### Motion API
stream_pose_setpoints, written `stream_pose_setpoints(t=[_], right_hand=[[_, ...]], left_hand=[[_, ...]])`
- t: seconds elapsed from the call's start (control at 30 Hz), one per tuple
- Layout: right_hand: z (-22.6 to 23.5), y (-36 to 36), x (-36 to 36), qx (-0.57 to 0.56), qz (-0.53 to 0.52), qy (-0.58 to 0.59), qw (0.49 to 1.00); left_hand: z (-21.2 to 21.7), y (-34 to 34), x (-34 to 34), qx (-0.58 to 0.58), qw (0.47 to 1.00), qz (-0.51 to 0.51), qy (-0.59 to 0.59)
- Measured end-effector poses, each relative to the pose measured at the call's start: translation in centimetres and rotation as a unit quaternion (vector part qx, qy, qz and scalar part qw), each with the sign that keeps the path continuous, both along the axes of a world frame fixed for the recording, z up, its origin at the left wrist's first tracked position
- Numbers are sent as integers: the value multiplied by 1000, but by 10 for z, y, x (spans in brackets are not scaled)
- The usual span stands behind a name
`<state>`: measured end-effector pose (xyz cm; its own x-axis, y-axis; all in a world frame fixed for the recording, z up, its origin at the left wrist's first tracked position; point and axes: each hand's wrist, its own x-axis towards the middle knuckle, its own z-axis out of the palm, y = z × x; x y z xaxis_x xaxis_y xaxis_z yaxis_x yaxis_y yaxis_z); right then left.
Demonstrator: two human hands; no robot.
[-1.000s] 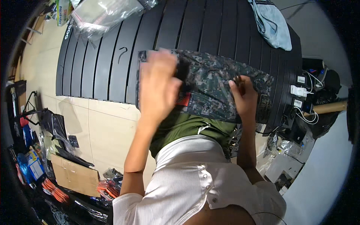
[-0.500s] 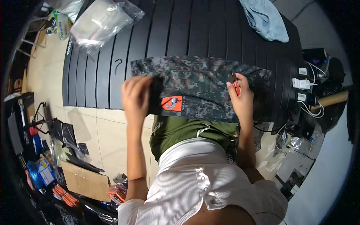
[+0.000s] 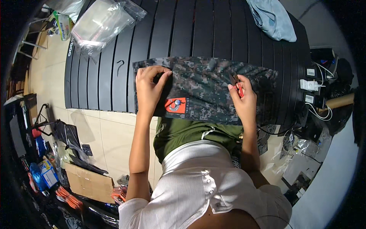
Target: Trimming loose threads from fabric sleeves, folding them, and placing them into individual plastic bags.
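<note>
A dark digital-camouflage cloth piece [image 3: 206, 86] lies spread on the slatted black table, close to my body. Near its lower left sits an orange-red patch [image 3: 175, 105] with a round emblem and dark lettering beside it. Over the cloth's left part, my left hand [image 3: 150, 87] has thumb and forefinger brought together in a pinch; whatever is between the tips is too small to make out. My right hand [image 3: 245, 101] is closed around red-handled thread snips [image 3: 239, 88] above the cloth's right part, their dark blades pointing away from me.
Clear plastic bags [image 3: 101, 24] lie at the table's far left, and a light blue cloth [image 3: 272, 21] at the far right. A dark curved strip [image 3: 120, 67] rests left of the camouflage cloth. White plugs and cables [image 3: 310, 85] run along the right edge. Cardboard [image 3: 89, 182] lies lower left.
My left hand has moved away from me and slightly right, its fingers coming into a pinch over the cloth. My right hand keeps the snips, nearly in the same place.
</note>
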<state>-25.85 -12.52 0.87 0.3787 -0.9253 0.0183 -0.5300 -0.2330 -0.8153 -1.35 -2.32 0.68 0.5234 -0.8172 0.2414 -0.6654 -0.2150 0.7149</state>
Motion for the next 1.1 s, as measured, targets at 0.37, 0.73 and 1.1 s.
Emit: stream_pose_setpoints(t=[0.37, 0.73, 1.1], right_hand=[[3, 0, 4, 2, 9, 28, 1000], [-1, -2, 2, -36, 12, 55, 998], [5, 0, 5, -23, 7, 64, 998]], left_hand=[[1, 2, 6, -7, 999, 1, 37], [-8, 0, 4, -2, 998, 9, -59], [-6, 3, 7, -4, 996, -26, -89]])
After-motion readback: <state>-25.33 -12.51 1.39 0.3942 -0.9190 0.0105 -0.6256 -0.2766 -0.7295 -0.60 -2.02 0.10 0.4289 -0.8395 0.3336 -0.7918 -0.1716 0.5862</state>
